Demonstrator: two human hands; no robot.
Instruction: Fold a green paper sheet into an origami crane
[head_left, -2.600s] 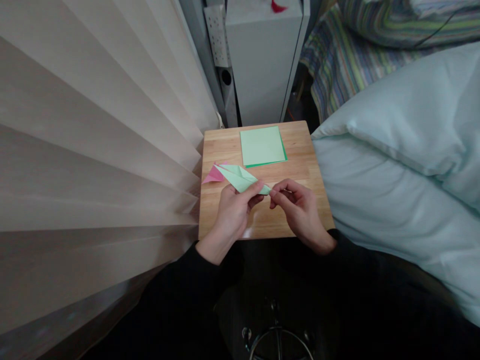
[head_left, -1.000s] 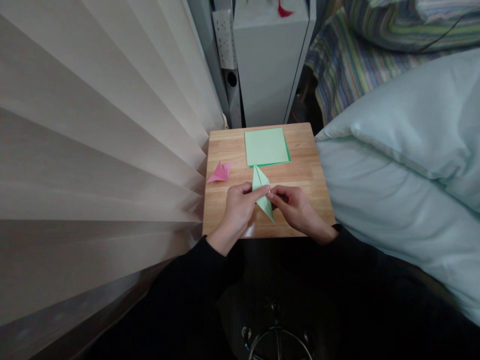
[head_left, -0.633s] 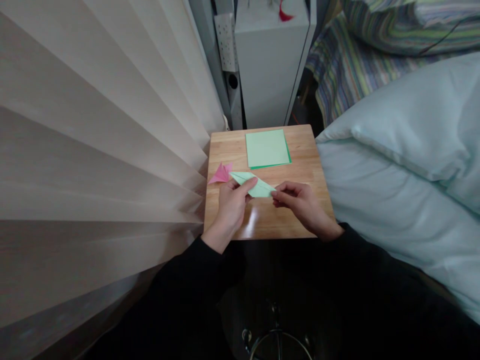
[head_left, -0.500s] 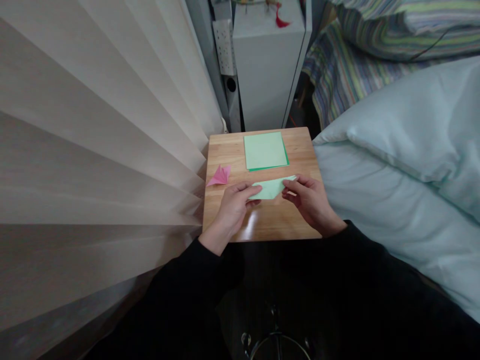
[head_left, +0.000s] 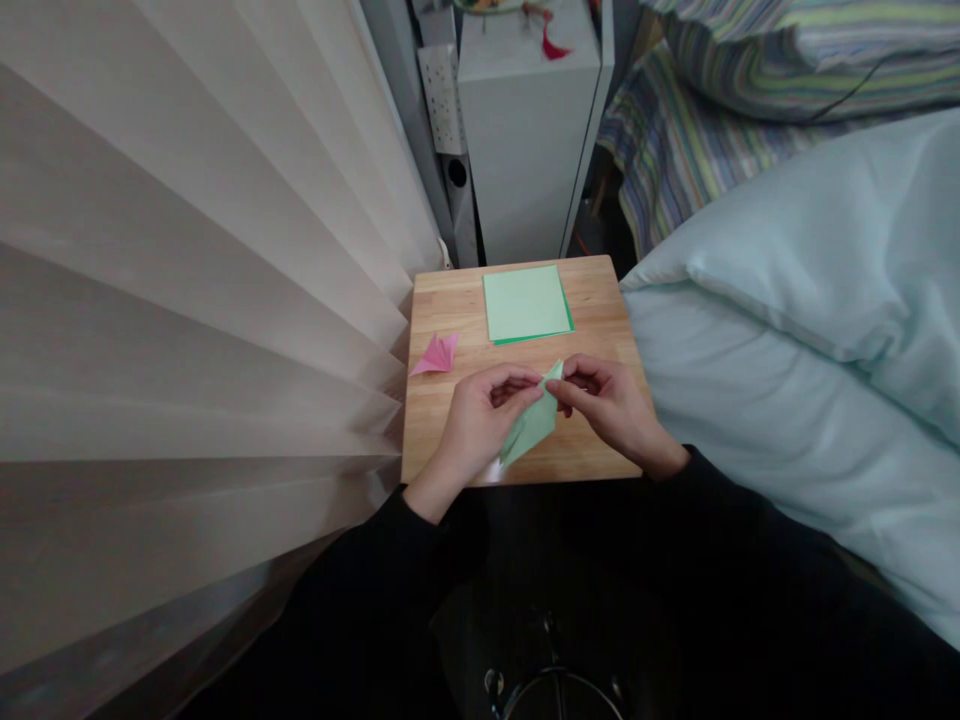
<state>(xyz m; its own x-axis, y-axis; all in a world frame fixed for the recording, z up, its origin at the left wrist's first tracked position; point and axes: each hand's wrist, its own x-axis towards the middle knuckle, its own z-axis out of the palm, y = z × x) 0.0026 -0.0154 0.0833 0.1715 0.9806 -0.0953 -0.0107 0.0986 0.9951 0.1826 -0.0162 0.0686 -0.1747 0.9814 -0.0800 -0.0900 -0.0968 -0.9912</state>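
Note:
A folded piece of light green paper (head_left: 533, 428) is held up slantwise over the wooden table (head_left: 450, 300). My left hand (head_left: 486, 408) pinches its upper left edge between thumb and fingers. At its upper tip, my right hand (head_left: 611, 405) grips the paper with thumb against fingers. Parts of the paper are hidden behind both hands. Behind them lies a stack of square green sheets (head_left: 527, 303), pale on top with a darker green edge showing. To the left sits a folded pink paper piece (head_left: 436, 354) with pointed ends.
A pleated pale curtain (head_left: 225, 300) hangs along the table's left side. Light blue bedding (head_left: 750, 350) borders the right. Beyond the table stands a grey cabinet (head_left: 529, 150) with a red tassel (head_left: 553, 42) on top. A chair base (head_left: 559, 690) shows below.
The green paper has turned from lying crosswise to a steep slant, its lower end pointing toward me. My left hand has moved up onto its upper part, closer to my right hand.

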